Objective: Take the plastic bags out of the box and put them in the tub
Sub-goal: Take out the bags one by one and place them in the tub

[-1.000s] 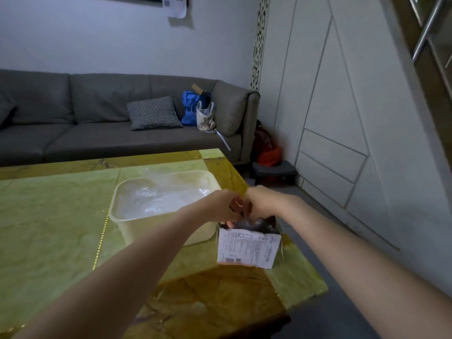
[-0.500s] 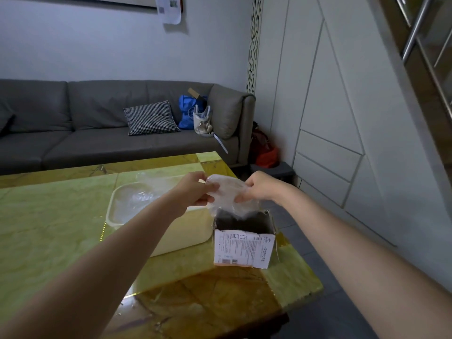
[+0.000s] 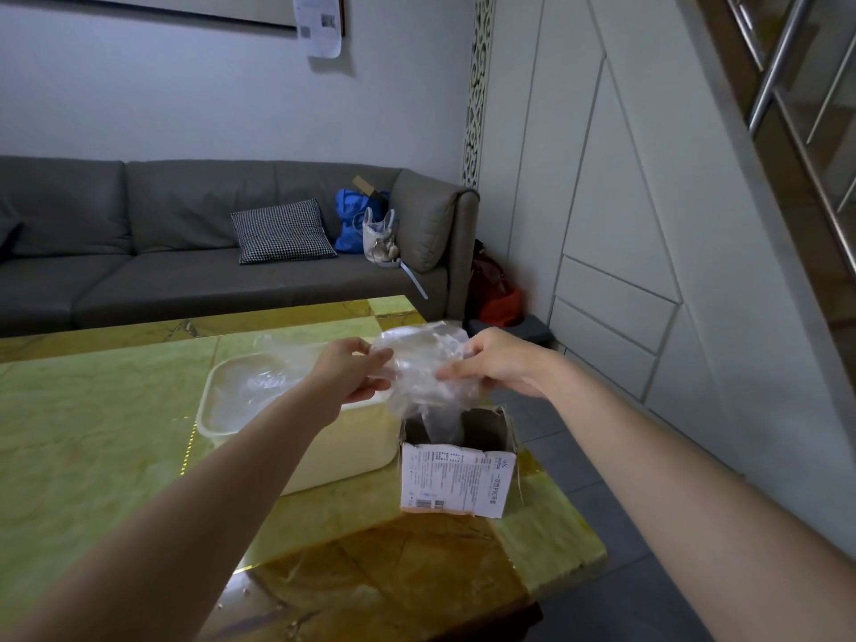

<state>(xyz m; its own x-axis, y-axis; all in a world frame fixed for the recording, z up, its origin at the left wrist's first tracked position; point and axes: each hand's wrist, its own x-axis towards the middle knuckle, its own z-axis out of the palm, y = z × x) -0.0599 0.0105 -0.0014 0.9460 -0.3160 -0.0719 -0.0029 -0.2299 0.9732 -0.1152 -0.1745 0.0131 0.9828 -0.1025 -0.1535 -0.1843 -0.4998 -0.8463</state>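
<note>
A clear crumpled plastic bag (image 3: 424, 368) hangs just above the small open cardboard box (image 3: 456, 474), its lower end still trailing into the box. My left hand (image 3: 349, 370) pinches the bag's left edge and my right hand (image 3: 498, 363) pinches its right edge. The cream plastic tub (image 3: 352, 449) stands directly left of the box and holds other clear bags (image 3: 259, 386). My left forearm crosses over the tub's near right corner.
Box and tub sit near the right end of a green and amber table (image 3: 92, 456); its right edge drops to a grey tiled floor (image 3: 639, 595). A grey sofa (image 3: 185, 252) stands behind, white wall panels (image 3: 625, 224) to the right.
Both hands were down at the box mouth a second ago. They have risen together and drawn a clear bag up out of the box, spreading slightly apart.
</note>
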